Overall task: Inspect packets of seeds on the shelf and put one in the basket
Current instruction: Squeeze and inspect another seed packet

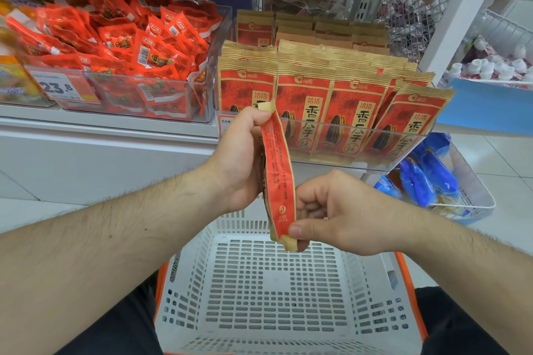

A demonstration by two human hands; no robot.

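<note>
The light is bright and even, with no hard shadows. The clear bin [150, 86] with the red packs shows soft glare on its front wall. The wide lens bends the shelf [109, 124] and the post [461, 8] near the edges. Far corners look soft; the centre is sharp.

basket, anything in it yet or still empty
Empty: the basket shows only bare slotted floor; the seed packet is above it, in both hands.

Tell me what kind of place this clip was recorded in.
Most likely a small grocery or convenience store: stocked shelf bins of seed packets, a price tag reading 23.8, and a shopping basket below the hands.
</note>
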